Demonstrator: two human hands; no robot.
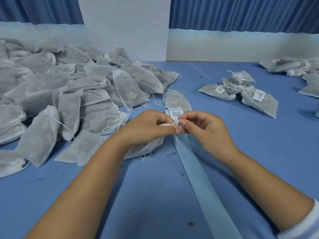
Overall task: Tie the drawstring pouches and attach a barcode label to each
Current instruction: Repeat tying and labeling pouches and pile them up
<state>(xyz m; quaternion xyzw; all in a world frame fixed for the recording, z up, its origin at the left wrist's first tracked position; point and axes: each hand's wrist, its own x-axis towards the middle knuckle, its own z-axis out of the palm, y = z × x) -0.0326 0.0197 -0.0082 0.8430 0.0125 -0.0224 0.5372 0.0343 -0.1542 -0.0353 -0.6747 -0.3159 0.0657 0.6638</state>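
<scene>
The left hand (pixel 150 125) and right hand (pixel 203 128) are pinching one drawstring (pixel 176 124) mid-knot; few labelled pouches (pixel 241 90) are lying at two o'clock, a large unlabelled heap (pixel 69 94) waiting at ten.

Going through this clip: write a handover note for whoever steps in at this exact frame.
Left hand and right hand: both pinch the drawstring of one pouch; the knot looks unfinished.
Label strip runs between the forearms, with a barcode label on it just beyond the fingers.
Done: labelled pouches, ahead on the right.
Left: finish this knot, label it, then the large pouch pile at left, no labels showing.
</scene>
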